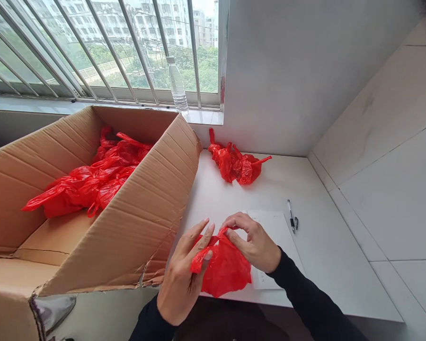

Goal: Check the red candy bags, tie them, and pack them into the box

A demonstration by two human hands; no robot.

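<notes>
The left hand [184,279] was half open, its fingers nearly straight, with a twisted strip of a crumpled red plastic bag [227,272] lying across them. Its thumb was hidden, so a pinch could not be told. The right hand [253,244] was curled, its fingertips closed on the bag's gathered top. The bag sat between both hands at the near edge of a smooth white tabletop [326,251].

Under the right hand lay a white sheet of paper [279,227], and just right of it a slim white pen [291,215]. Left of the left hand stood a large open brown cardboard box [138,213] holding more red plastic bags [92,182]. Beyond the hands lay a small heap of knotted red plastic bags [237,166] against a plain grey wall [287,71]. Pale tiles [394,142] covered the wall to the right. Farthest, a clear plastic water bottle [177,87] stood on the sill of a barred window [110,47].
</notes>
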